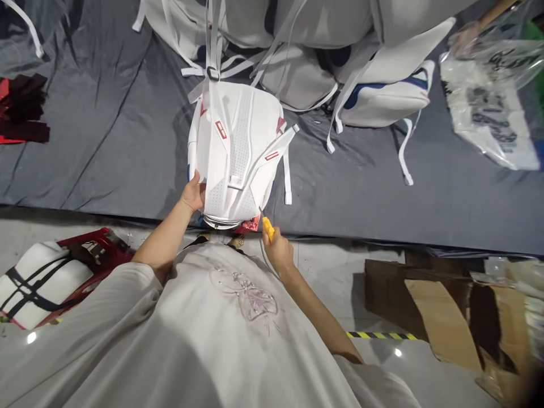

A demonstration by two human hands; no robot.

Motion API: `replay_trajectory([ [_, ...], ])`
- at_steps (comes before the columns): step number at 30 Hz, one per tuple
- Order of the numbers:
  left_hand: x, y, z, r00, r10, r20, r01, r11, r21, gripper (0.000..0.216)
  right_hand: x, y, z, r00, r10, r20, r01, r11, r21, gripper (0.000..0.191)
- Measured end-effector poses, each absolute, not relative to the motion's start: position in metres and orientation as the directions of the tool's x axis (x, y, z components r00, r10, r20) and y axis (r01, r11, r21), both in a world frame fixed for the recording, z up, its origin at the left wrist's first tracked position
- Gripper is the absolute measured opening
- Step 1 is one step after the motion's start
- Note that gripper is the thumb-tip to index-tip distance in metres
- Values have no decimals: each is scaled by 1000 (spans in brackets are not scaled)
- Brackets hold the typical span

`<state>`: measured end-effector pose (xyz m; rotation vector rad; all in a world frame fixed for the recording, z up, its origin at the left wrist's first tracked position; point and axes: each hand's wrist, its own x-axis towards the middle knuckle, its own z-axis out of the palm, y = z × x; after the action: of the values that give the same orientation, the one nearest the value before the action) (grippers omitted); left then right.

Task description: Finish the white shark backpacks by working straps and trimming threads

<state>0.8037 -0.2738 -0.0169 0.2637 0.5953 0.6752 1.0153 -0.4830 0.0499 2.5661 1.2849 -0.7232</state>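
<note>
Here, the fingers of the right hand [278, 249] are curled around a small yellow-handled tool [267, 228], its thin dark tip pointing at the near right corner of a white backpack with a dotted grey back panel [240, 150]. The left hand [194, 194] is against the backpack's near left side, thumb raised; its other fingers are partly hidden by the bag, so I cannot tell how far they are closed. The backpack lies strap side up on a desk covered in dark grey cloth [348, 198], its near end at the front edge, where a red printed tag [251, 224] shows beneath it. Both shoulder straps bear small red rectangular marks. Beyond it sits a cluster of white and grey backpacks [297, 79] with loose white straps; dark red fabric strips [25, 110] lie far to the left, and another person's hand [465, 39] is at a clear plastic bag with black lettering [493, 113] on the right. Flattened brown cardboard [442, 323] lies on the floor.
</note>
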Motion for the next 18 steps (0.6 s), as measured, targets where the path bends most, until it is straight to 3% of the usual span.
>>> replay_trajectory([
  [8, 816, -281, -11, 602, 671, -433, -526, 741, 417, 67, 1020, -540, 63, 519, 661, -542, 758, -649, -65, 27],
  [13, 826, -285, -9, 558, 670, -489, -507, 742, 438, 64, 997, -557, 59, 387, 593, -706, 803, -593, -58, 31],
  [18, 831, -308, 28, 459, 690, -560, -336, 718, 610, 56, 980, -522, 51, 326, 621, -712, 832, -547, -96, 32],
])
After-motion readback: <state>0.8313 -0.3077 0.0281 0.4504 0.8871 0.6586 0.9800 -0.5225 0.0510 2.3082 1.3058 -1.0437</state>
